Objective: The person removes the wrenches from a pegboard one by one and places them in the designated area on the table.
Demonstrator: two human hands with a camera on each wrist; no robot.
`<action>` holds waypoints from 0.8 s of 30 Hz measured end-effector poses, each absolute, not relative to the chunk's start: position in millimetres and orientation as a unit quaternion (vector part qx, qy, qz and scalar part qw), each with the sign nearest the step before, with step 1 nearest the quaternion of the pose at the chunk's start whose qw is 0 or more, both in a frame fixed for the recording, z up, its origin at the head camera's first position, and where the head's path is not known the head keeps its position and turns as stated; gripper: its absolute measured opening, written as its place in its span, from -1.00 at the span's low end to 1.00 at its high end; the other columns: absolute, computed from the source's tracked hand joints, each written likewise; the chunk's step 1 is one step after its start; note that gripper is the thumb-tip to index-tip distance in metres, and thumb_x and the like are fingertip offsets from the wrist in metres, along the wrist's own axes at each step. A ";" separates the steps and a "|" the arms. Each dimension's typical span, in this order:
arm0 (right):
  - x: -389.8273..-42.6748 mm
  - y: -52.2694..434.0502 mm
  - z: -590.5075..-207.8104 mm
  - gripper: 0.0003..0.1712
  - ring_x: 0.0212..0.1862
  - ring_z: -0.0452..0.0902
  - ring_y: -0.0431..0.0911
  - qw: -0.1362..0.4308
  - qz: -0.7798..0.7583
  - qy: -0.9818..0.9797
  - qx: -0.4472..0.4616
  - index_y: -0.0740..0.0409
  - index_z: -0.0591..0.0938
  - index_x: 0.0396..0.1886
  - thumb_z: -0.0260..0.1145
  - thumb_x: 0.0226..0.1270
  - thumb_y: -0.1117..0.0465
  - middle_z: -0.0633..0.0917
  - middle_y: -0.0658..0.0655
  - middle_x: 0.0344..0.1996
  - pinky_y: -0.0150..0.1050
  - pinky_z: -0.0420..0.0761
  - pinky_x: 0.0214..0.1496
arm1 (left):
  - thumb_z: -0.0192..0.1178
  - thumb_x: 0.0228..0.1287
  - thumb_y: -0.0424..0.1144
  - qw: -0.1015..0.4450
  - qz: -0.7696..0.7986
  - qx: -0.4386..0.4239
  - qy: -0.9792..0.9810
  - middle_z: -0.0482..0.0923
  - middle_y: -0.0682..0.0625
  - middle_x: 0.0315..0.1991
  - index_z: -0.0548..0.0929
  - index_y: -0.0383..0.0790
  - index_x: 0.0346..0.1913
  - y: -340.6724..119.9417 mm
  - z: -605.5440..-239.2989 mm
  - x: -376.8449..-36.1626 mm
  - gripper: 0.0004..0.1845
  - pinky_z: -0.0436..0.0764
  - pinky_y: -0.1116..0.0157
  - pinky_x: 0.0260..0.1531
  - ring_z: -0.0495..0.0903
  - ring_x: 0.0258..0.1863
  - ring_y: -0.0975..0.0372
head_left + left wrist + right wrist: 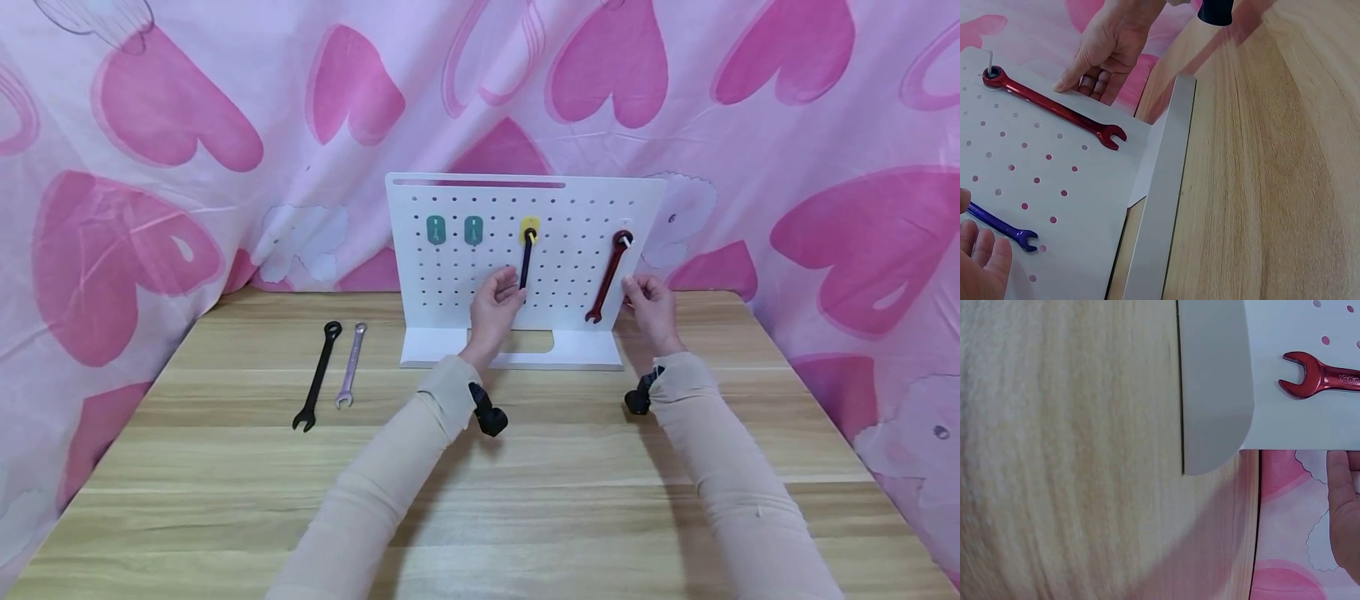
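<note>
Board requires firm support from the right hand, fingers gripping its edge, while the left hand, fingers relaxed beside the blue wrench hanging on the yellow hook, should avoid jarring it.

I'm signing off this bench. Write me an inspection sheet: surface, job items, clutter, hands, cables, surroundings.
Surface: wood-grain table, wrenches and board on it.
Job items: white pegboard stands on the table; blue wrench and red wrench hang on it; black wrench and silver wrench lie on the table to its left.
Clutter: nothing seen.
Hands: left hand at the blue wrench's lower part, grip unclear; right hand holds the pegboard's right edge; a black device on each wrist.
Cables: nothing seen.
Surroundings: pink heart-patterned curtain behind and at both sides.
</note>
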State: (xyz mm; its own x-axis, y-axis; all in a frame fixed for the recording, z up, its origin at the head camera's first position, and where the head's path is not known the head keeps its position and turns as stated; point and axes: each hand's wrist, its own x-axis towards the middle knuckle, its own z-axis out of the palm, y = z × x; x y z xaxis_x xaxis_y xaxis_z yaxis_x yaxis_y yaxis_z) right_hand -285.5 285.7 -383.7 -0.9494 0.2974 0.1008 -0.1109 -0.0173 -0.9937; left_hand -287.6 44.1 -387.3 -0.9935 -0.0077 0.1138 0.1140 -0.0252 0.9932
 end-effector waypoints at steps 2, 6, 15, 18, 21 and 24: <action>-285.7 286.2 -383.5 -0.87 -0.36 0.53 -0.24 0.141 0.707 -0.690 -0.070 0.24 0.47 -0.39 0.15 0.37 0.29 0.59 -0.05 -0.52 -0.48 0.64 -0.24 | 0.20 0.25 -0.36 0.043 -0.714 -0.037 -0.697 0.52 0.03 0.10 0.47 -0.09 0.18 45.1 -387.2 -287.8 -0.57 0.52 0.45 0.06 0.52 0.07 0.25; -286.5 288.0 -384.1 -0.85 -0.31 0.53 -0.25 0.129 0.687 -0.711 -0.077 0.22 0.47 -0.35 0.14 0.39 0.22 0.58 -0.06 -0.45 -0.44 0.63 -0.13 | 0.20 0.24 -0.38 0.045 -0.714 -0.035 -0.698 0.52 0.01 0.10 0.47 -0.10 0.18 47.2 -387.6 -288.7 -0.57 0.51 0.45 0.07 0.51 0.07 0.24; -299.0 298.0 -401.6 -0.85 -0.33 0.54 -0.31 0.142 0.680 -0.716 -0.074 0.04 0.51 -0.41 0.18 0.36 0.13 0.59 -0.11 -0.46 -0.30 0.63 -0.01 | 0.21 0.22 -0.42 0.056 -0.718 -0.039 -0.693 0.52 -0.04 0.05 0.48 -0.15 0.16 54.1 -390.0 -291.3 -0.57 0.52 0.42 0.07 0.51 0.05 0.19; -300.7 298.9 -405.2 -0.84 -0.35 0.53 -0.31 0.149 0.689 -0.706 -0.068 0.04 0.50 -0.43 0.20 0.35 0.13 0.59 -0.11 -0.48 -0.42 0.64 -0.14 | 0.21 0.22 -0.41 0.054 -0.718 -0.037 -0.693 0.52 -0.03 0.04 0.48 -0.14 0.15 56.9 -390.4 -291.1 -0.57 0.52 0.41 0.06 0.51 0.04 0.20; -301.0 298.8 -406.3 -0.83 -0.34 0.54 -0.30 0.151 0.690 -0.704 -0.067 0.03 0.50 -0.44 0.21 0.34 0.11 0.60 -0.10 -0.47 -0.45 0.64 -0.16 | 0.23 0.22 -0.37 0.053 -0.713 -0.035 -0.699 0.52 0.00 0.03 0.48 -0.11 0.15 59.5 -390.6 -291.2 -0.57 0.52 0.42 0.06 0.50 0.04 0.21; -300.2 298.0 -406.1 -0.83 -0.31 0.54 -0.30 0.149 0.687 -0.708 -0.067 0.02 0.50 -0.43 0.21 0.34 0.09 0.60 -0.10 -0.44 -0.43 0.63 -0.12 | 0.24 0.22 -0.34 0.053 -0.708 -0.031 -0.703 0.52 0.02 0.02 0.48 -0.10 0.14 61.6 -390.9 -291.6 -0.59 0.51 0.42 0.06 0.50 0.04 0.23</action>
